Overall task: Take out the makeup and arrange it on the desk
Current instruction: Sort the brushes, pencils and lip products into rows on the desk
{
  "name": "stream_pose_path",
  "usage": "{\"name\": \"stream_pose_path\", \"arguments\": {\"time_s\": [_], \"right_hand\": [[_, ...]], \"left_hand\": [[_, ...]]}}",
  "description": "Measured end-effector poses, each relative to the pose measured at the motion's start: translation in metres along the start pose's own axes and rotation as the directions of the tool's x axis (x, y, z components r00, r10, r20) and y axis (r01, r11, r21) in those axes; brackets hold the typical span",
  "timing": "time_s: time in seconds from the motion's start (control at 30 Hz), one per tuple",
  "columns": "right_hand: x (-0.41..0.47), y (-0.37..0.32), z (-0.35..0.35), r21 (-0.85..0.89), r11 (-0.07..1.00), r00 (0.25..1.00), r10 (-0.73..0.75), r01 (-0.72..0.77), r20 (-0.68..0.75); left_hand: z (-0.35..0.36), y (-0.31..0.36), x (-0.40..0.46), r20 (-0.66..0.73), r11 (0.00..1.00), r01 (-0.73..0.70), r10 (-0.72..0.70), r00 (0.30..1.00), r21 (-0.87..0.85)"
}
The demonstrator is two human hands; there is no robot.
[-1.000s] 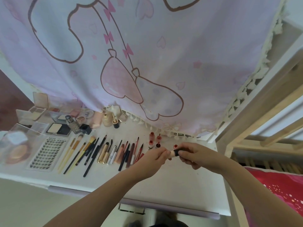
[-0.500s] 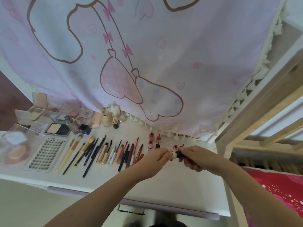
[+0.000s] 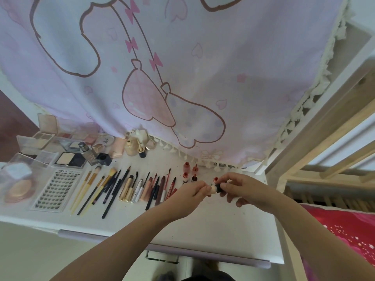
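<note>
Left hand (image 3: 194, 190) pinching, fingers curled; right hand (image 3: 238, 186) likewise; fingertips nearly meeting.

Pink cartoon curtain (image 3: 182, 57), red bedding (image 3: 345, 230)

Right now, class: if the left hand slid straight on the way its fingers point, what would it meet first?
The left hand points right, pinching the small beige tube with a black cap; beyond it, it would probably meet the right hand holding the cap.

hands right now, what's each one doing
Left hand: closed, its fingers pinch the beige end of the small tube.
Right hand: closed, its fingers pinch the tube's black cap end.
</note>
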State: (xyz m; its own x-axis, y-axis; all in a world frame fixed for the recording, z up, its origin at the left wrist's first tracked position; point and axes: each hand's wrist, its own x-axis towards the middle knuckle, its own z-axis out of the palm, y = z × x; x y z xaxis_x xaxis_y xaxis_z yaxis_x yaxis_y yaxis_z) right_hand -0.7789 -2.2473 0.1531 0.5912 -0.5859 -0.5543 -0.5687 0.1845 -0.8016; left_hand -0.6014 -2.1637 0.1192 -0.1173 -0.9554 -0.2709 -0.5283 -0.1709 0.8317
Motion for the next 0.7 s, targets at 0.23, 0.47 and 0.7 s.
{"name": "stream_pose_path", "arguments": {"time_s": [0.23,0.47,0.7], "right_hand": [[0.0003,0.0021,0.0006,-0.025,0.999,0.999,-0.039,0.039,0.007],[0.0004,0.0019,0.0015,-0.077,0.997,0.999,-0.033,0.032,-0.004],[-0.0008,0.0001,-0.0019,-0.072,0.996,0.999,0.045,-0.044,0.012]], "left_hand": [[0.0008,0.0003,-0.0010,-0.005,1.000,0.000,0.000,1.000,-0.007],[0.0007,0.0016,0.0001,-0.004,1.000,-0.020,0.020,1.000,0.011],[0.0010,0.0004,0.0009,-0.010,0.999,-0.042,0.042,0.999,0.004]]}}
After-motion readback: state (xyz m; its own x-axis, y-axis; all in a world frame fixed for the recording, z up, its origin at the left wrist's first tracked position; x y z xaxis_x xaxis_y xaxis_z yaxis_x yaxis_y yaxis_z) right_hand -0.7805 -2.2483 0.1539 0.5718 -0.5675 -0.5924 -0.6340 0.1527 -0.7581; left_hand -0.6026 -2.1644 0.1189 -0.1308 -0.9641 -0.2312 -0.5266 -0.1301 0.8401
